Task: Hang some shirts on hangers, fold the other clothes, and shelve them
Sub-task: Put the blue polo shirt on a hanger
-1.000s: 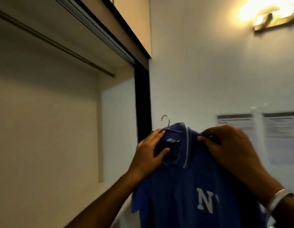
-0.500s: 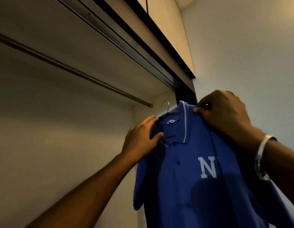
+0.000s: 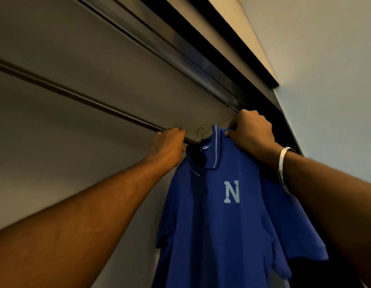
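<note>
Blue polo shirt hung from a wire hanger raised right up at the closet rail. Right hand pinched the collar and shoulder; left hand curled at the neck opening, though what it gripped was hidden. Soft, light cloth would likely slip, so hold the hanger's neck.

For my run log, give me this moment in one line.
step: hanging | blue polo shirt on hanger at rail | left hand near collar | right hand grips shoulder
</note>
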A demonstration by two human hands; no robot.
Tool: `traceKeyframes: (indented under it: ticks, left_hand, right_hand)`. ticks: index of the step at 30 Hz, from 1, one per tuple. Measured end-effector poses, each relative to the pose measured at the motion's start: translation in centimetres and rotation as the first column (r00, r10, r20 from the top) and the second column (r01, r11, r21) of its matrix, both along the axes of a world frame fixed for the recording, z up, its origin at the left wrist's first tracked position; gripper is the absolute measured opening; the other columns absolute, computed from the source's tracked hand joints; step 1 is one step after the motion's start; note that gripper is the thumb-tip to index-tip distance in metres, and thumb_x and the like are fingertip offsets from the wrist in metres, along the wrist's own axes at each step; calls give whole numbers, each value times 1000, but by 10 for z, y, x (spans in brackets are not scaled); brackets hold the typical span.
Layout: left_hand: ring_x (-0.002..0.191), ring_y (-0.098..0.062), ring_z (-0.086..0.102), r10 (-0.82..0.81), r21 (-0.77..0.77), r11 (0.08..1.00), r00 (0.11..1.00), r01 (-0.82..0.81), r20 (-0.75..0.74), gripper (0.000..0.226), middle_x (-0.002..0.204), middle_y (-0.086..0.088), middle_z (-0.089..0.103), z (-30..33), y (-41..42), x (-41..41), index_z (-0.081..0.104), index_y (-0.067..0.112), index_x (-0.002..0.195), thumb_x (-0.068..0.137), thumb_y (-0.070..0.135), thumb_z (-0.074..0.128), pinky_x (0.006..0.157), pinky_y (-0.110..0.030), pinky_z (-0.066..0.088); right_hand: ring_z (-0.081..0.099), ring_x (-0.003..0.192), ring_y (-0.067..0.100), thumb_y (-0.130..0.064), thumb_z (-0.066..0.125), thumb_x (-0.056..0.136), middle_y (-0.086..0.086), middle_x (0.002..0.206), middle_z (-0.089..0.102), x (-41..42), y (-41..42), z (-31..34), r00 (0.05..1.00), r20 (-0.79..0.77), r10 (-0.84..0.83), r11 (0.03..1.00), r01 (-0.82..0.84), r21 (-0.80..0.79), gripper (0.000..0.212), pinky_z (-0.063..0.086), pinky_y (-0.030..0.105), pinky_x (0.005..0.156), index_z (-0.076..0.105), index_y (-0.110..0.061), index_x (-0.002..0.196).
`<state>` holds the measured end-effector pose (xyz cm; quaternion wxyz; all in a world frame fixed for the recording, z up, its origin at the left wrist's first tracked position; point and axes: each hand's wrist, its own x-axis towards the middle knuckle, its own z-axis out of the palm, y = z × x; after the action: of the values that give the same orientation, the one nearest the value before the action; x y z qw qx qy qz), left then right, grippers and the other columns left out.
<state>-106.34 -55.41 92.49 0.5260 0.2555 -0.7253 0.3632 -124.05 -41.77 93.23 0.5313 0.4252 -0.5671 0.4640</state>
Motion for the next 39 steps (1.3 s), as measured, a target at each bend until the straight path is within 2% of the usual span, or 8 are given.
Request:
traceKeyframes:
  ticks: [3,9,15,24,27,31,35,39]
  left_hand:
    - [125,-28,55,230,-50,972,973,-228,28,52,140,-9,53,20,-27,-17,55,12,136,87,13,72,103,-40,45]
    - [150,-26,27,540,18,841,841,-541,42,85,165,-10,24,41,-72,-13,26,11,158,88,21,73,124,-39,15]
    - [154,-28,16,589,-106,805,808,-584,12,89,167,-12,16,37,-92,-10,25,11,159,85,16,75,125,-41,9]
    - [155,-33,5,658,-156,745,753,-648,16,99,168,-17,3,24,-99,-11,17,14,161,86,37,78,125,-44,8]
    - [155,-35,2,683,-162,726,729,-669,51,98,168,-18,-2,22,-93,-13,18,18,161,86,44,75,125,-46,6]
    - [155,-34,-1,663,-109,748,745,-655,72,90,168,-17,-4,12,-89,-17,27,22,158,86,61,64,125,-54,7]
    - [156,-32,3,431,120,889,897,-441,103,92,169,-11,7,-25,-101,-27,23,23,158,86,65,61,122,-61,9]
    - [153,-28,20,77,169,983,997,-77,8,79,163,-9,29,-97,-102,-37,39,20,151,86,59,64,121,-55,19]
  right_hand:
    - [64,72,31,-26,74,84,8,85,69,-18,-36,13,1000,3,15,1000,-15,-10,13,59,44,68,75,-14,81]
    - [65,73,29,-27,72,86,8,86,70,-43,-88,27,999,23,-40,999,40,-15,14,60,43,69,75,-14,85]
    - [65,82,30,-32,73,84,10,94,68,-52,-115,38,996,33,-82,993,78,90,22,57,38,71,70,-13,94]
    - [65,82,25,-51,78,77,4,95,69,-62,-102,48,980,93,-178,966,157,206,38,59,40,76,72,-20,99]
    - [66,84,28,-49,78,77,5,94,69,-67,-95,41,969,110,-222,968,206,141,34,59,44,78,72,-20,96]
    - [64,94,35,-24,66,90,11,101,67,-67,-94,20,943,-13,-332,943,332,-19,15,54,46,85,71,-16,102]
    - [48,123,34,-28,61,90,13,129,53,-65,-100,-11,919,-105,-381,924,380,-26,42,38,50,100,56,-22,131]
    - [40,134,33,-34,66,86,13,143,43,-72,-89,-63,929,-144,-342,938,346,3,61,33,51,111,45,-19,142]
